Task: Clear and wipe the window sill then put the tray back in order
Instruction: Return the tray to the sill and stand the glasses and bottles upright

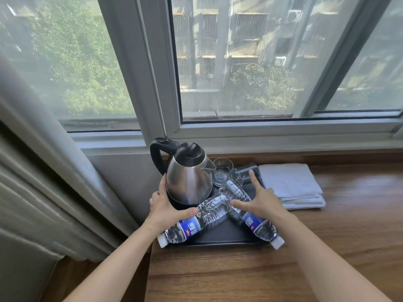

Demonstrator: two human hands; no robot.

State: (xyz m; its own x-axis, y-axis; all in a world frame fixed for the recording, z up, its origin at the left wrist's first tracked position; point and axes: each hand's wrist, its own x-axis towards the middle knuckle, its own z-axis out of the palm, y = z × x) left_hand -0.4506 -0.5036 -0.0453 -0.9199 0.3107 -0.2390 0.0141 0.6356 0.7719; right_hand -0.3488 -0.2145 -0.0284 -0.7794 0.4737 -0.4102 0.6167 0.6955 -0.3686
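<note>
**Operator:** Head view is showing me a black tray [220, 237] sitting on the wooden window sill [327, 247], close to the left end by the curtain [43, 182]. My left hand [168, 207] is lying against the left side of the steel kettle [188, 179], fingers straight up along its body and thumb stretching right onto the nearer water bottle [196, 219]. It is pressing, not gripping.

**Observer:** And the right hand?

**Operator:** My right hand [259, 202] is spreading wide over the second bottle [253, 212], index finger pointing toward the glasses and thumb reaching left to where the two bottles are crossing. I am not seeing any finger curling round anything; whether the palm is actually touching the bottle, I cannot tell.

**Observer:** How are the bottles lying?

**Operator:** Both are lying on their sides on the tray, forming a V. The left one's white cap is hanging over the tray's front left corner, and the right one's cap is poking past the front right corner. The kettle is standing upright on its base at the tray's back left.

**Observer:** Anything else there?

**Operator:** Clear glasses [223, 171] are crowding just right of the kettle's spout at the back of the tray, and a folded white cloth [292, 185] is resting on the sill just beside the tray's right edge.
</note>
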